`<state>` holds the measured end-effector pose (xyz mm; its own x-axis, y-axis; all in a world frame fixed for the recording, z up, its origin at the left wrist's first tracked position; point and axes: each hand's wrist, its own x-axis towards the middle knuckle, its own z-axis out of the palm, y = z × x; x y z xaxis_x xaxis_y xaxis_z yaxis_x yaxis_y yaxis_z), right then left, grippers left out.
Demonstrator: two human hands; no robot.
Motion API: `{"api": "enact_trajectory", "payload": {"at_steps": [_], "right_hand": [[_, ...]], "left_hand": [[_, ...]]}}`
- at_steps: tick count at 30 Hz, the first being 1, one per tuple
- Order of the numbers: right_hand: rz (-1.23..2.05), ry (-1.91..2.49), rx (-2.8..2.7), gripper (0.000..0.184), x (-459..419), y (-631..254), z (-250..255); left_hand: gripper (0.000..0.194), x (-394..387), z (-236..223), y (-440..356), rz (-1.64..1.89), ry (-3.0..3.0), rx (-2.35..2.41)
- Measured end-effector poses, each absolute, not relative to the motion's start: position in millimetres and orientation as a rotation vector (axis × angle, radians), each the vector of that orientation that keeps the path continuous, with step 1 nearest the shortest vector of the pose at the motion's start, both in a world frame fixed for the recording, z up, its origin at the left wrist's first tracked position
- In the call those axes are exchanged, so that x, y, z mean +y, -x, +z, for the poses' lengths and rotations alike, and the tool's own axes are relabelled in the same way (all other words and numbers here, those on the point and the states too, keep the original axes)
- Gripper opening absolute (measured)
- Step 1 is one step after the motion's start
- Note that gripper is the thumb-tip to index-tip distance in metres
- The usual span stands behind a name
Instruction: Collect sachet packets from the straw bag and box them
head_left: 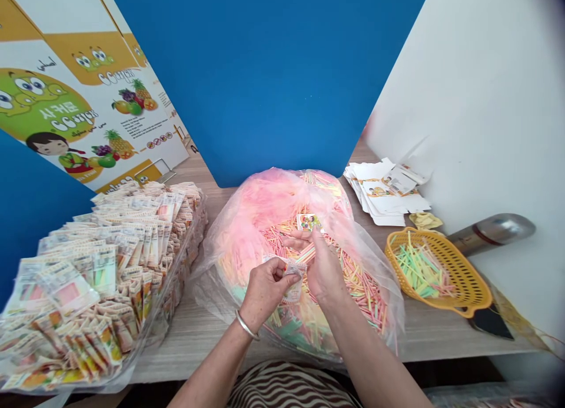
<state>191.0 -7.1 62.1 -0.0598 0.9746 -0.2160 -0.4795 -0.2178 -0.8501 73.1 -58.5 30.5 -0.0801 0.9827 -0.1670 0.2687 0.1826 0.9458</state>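
My left hand (267, 290), with a metal bangle (246, 324) on its wrist, pinches a small printed paper packet (286, 275). My right hand (324, 268) is just beside it and grips a few thin pastel sticks (306, 254) whose ends point toward the packet. Both hands are over a large clear plastic bag (375, 302) heaped with pink, yellow and green sticks. A small colourful printed card (308, 222) lies just beyond my right fingertips. The packet's opening is hidden by my fingers.
A clear tray (180, 261) of several filled packets stands on the wooden table (189, 343) to the left. At right are a stack of printed papers (379, 190), a yellow basket of sticks (435, 272), and a metal cylinder (489, 232). Printed cardboard (57, 84) leans at upper left.
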Motion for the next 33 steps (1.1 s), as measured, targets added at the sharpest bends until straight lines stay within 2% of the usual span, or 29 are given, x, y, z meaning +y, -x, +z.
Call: {"api": "enact_trajectory", "payload": {"at_steps": [11, 19, 22, 27, 30, 33], "right_hand": [[1.685, 0.865, -0.379, 0.046, -16, -178, 39], [1.632, 0.902, -0.356, 0.05, -16, -174, 36], [1.567, 0.908, -0.504, 0.05, -18, -175, 33], [1.307, 0.83, -1.137, 0.047, -19, -189, 31], [1.36, 0.807, -1.383, 0.047, -15, -199, 37], [1.453, 0.965, -1.463, 0.054, -12, -203, 44]], "left_hand": [[0.027, -58, 30, -70, 1.067, -1.18, 1.467], [0.027, -58, 27, -71, 1.075, -1.166, 1.468], [0.028, -56, 26, -72, 1.066, -1.163, 1.464], [0.031, -54, 26, -71, 1.027, -1.099, 1.461], [0.029, -55, 31, -71, 1.036, -1.126, 1.371], [0.028, -56, 35, -73, 1.049, -1.225, 1.325]]}}
